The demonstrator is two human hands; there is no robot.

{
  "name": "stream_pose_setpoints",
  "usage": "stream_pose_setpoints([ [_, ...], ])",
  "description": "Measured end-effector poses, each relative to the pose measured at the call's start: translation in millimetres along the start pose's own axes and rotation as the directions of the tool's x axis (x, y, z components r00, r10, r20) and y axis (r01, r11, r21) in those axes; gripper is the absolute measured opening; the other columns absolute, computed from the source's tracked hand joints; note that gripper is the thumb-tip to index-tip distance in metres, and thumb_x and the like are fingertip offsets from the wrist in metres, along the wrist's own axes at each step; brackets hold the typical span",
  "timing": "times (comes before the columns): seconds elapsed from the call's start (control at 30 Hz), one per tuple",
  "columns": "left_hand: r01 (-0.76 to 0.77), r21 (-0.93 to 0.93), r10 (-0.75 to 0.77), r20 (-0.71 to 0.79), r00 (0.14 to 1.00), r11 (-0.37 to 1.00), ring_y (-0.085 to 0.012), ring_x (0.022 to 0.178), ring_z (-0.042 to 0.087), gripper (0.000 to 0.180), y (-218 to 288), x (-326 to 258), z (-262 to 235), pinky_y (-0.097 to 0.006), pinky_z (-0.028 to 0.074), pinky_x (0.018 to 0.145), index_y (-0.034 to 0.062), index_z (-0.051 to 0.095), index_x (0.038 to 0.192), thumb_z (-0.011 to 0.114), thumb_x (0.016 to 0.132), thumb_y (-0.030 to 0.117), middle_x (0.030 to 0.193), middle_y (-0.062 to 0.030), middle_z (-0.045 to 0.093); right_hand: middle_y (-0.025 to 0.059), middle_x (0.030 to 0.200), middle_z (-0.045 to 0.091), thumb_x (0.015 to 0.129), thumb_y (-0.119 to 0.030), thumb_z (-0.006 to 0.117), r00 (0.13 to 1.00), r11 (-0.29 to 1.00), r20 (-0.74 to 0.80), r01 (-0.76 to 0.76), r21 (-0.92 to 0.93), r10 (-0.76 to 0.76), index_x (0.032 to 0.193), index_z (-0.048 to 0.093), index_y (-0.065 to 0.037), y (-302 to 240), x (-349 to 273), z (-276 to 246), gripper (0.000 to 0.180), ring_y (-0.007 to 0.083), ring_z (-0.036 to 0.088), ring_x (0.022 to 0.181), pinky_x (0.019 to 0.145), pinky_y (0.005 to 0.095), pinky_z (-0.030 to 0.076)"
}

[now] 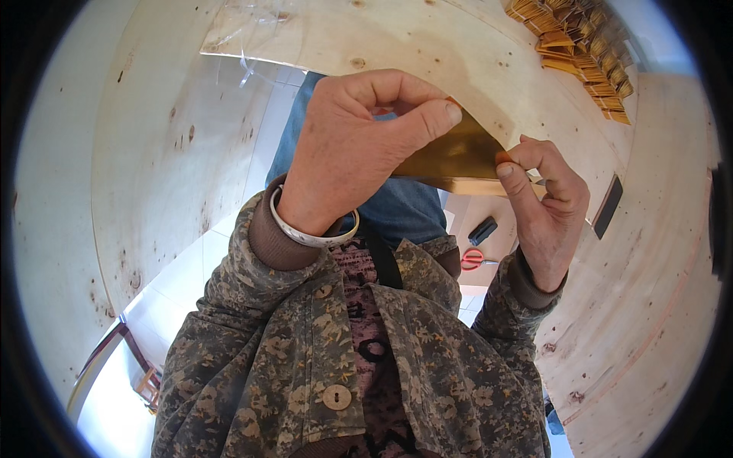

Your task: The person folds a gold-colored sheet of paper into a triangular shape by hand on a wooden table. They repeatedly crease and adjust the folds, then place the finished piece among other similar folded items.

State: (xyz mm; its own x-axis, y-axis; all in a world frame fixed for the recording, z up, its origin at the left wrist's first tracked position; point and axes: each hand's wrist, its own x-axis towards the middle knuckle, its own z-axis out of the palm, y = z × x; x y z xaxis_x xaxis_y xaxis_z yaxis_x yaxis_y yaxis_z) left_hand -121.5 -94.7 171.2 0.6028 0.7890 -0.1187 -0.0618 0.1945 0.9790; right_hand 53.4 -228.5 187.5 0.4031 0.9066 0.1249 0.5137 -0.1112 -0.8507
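A shiny gold sheet is stretched between both hands in front of my chest. My left hand pinches its left end between thumb and curled fingers; a pale bangle circles that wrist. My right hand pinches the sheet's right end, where a small orange bit shows at the fingertips. Both hands hover just above the near edge of the plywood table.
A row of several folded gold pieces lies at the table's far right. Clear plastic film rests at the far left. Red-handled scissors, a small black object and a dark flat bar sit lower right. Plywood panels curve around both sides.
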Motion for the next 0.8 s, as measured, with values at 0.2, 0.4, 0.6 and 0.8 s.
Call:
stream_pose_setpoints([
  [0.2,-0.024,0.025,0.024,-0.011,1.0,0.999,-0.0048,0.073,0.063,0.017,-1.4,0.3,-0.1,-0.02,0.051,0.066,-0.0022,0.075,0.095,0.077,0.09,0.014,0.083,-0.0029,0.074,0.0075,0.081,0.066,0.084,-0.004,0.077,0.999,0.998,0.008,0.053,-0.032,-0.053,0.088,0.071,0.0,1.5,1.2,-0.1,0.009,0.0164,0.061,0.073,0.068,0.0287,0.047],
  [0.4,0.006,0.03,-0.005,-0.032,0.999,1.0,-0.0038,0.071,0.061,0.017,-1.4,-0.2,0.6,-0.02,0.049,0.064,-0.0019,0.076,0.093,0.078,0.09,0.015,0.08,-0.0019,0.073,0.0076,0.081,0.066,0.085,-0.004,0.077,1.0,1.0,0.012,0.015,-0.004,-0.015,0.088,0.071,0.001,0.8,0.1,0.4,0.009,0.0164,0.061,0.073,0.069,0.0285,0.048],
  [0.6,-0.016,0.053,0.018,-0.03,0.999,0.998,-0.0035,0.071,0.061,0.017,-1.0,0.1,0.1,-0.019,0.049,0.063,-0.0016,0.076,0.093,0.078,0.09,0.015,0.079,-0.0015,0.073,0.0082,0.083,0.067,0.084,-0.004,0.077,0.999,0.999,0.015,0.036,0.003,-0.036,0.089,0.071,0.001,2.1,0.6,1.0,0.009,0.0168,0.063,0.074,0.069,0.0283,0.049],
  [0.8,0.013,0.061,-0.012,-0.016,1.0,0.998,-0.0058,0.078,0.063,0.013,0.3,-1.4,-0.9,-0.019,0.05,0.073,0.0004,0.075,0.097,0.076,0.092,0.012,0.086,-0.0014,0.072,0.0086,0.083,0.068,0.084,-0.004,0.077,1.0,1.0,0.008,0.022,0.021,-0.022,0.09,0.072,0.001,2.4,-0.7,1.3,0.009,0.0174,0.064,0.075,0.069,0.0282,0.049],
])
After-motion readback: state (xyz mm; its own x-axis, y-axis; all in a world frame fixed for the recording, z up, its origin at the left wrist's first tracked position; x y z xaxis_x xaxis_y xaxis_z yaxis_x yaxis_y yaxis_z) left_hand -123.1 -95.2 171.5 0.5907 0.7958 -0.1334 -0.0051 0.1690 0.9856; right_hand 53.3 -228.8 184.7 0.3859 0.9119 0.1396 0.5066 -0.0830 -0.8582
